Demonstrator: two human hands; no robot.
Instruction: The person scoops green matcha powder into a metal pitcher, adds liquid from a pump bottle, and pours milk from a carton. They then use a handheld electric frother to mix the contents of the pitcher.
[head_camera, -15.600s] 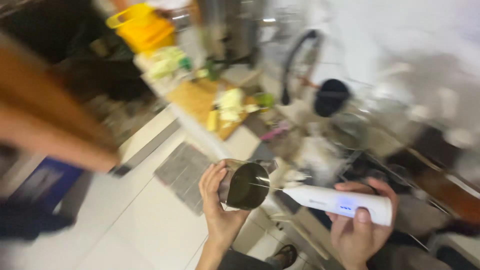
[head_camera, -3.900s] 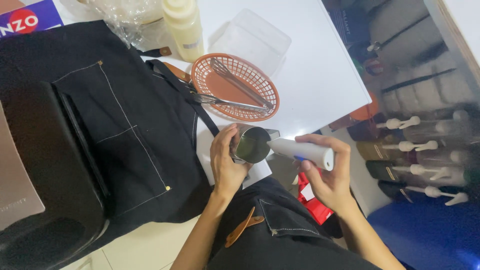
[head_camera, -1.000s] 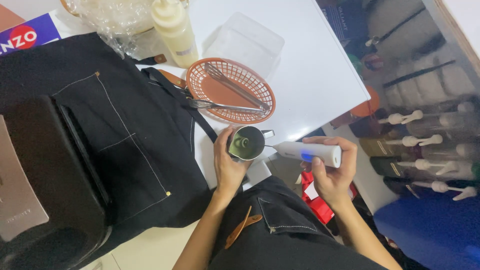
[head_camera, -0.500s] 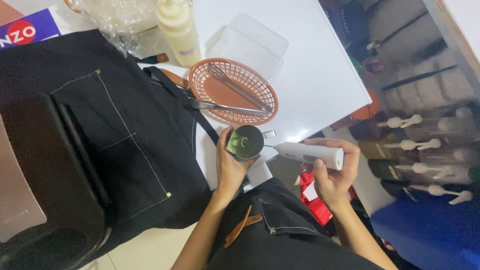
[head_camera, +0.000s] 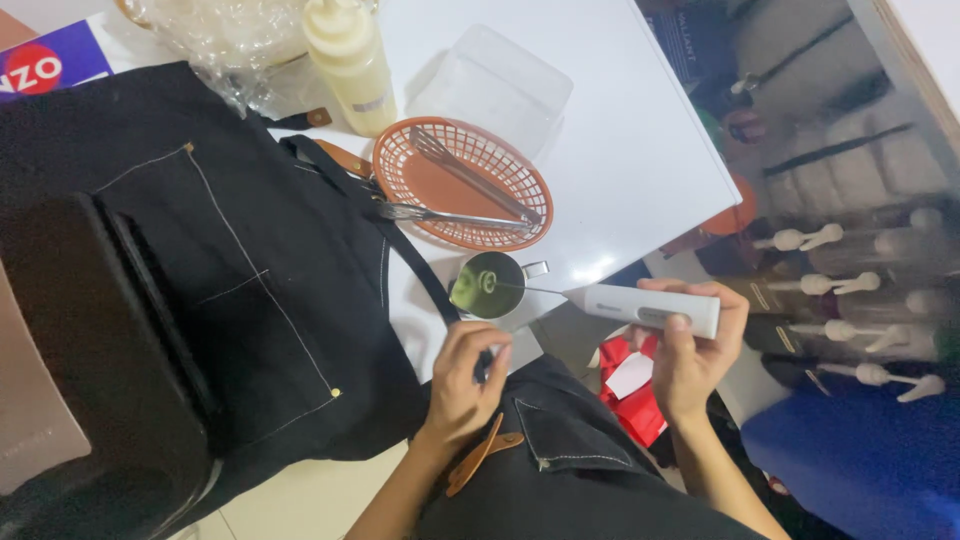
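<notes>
Two hands busy: right hand (head_camera: 690, 365) gripping white frother (head_camera: 655, 307), whisk inside steel cup (head_camera: 487, 285); left hand (head_camera: 465, 375) curled empty nearby; frothing seemingly unfinished.

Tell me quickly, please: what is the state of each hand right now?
Left hand: holds nothing, fingers curled, just below the small metal cup on the table.
Right hand: closed around the white handheld frother, whisk end in the cup.

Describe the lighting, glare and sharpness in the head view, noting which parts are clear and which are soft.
Head view: bright glare on the white table; metal cup and white frother in the right hand are sharp; the black apron loses detail in shadow; bottles at right look soft.
</notes>
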